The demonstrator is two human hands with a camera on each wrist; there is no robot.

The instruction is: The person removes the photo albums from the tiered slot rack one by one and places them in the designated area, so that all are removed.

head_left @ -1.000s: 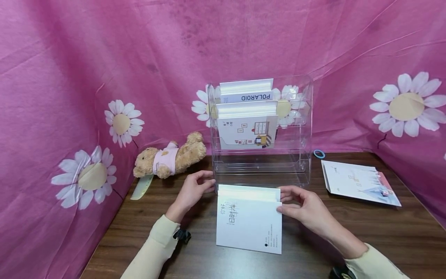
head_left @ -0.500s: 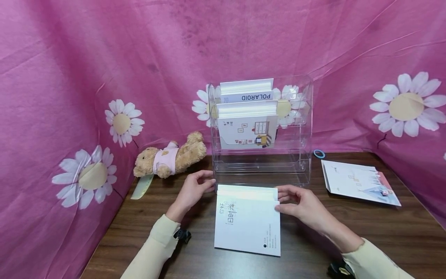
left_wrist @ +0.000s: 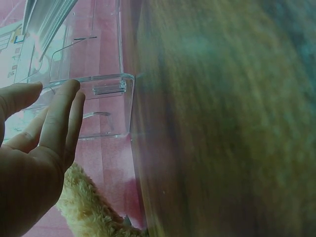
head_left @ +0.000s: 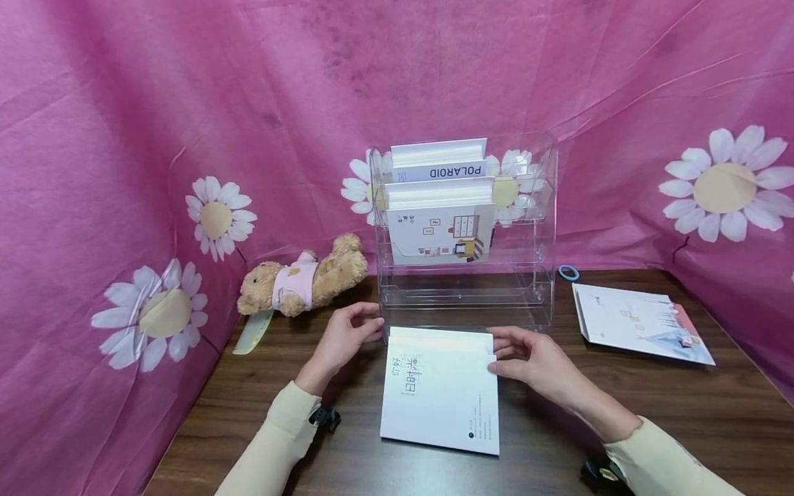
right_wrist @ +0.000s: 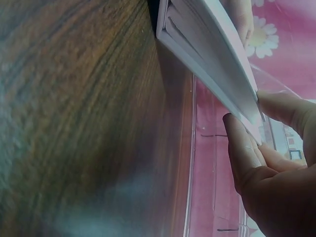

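Observation:
A white book [head_left: 443,399] with dark lettering is held in front of the clear rack, its page edges toward the rack. My right hand [head_left: 540,362] pinches its upper right edge, thumb on the near cover and fingers behind. In the right wrist view, the pages of the book [right_wrist: 212,54] show between its two covers, tilted above the table. At the lower left corner of the clear acrylic rack [head_left: 465,300], my left hand [head_left: 341,337] has its fingertips against or very near the side wall. Its fingers [left_wrist: 57,118] extend loosely in the left wrist view.
Two books, one marked POLAROID [head_left: 440,171] and one with a room drawing [head_left: 440,234], stand in the rack's upper tiers. A teddy bear [head_left: 304,279] and a comb [head_left: 253,332] lie left. Another white book [head_left: 639,324] and a blue ring [head_left: 568,273] lie right.
My right hand and the white book have shifted slightly to the left, and the book's near edge has come a little closer. My left hand has stayed beside the rack.

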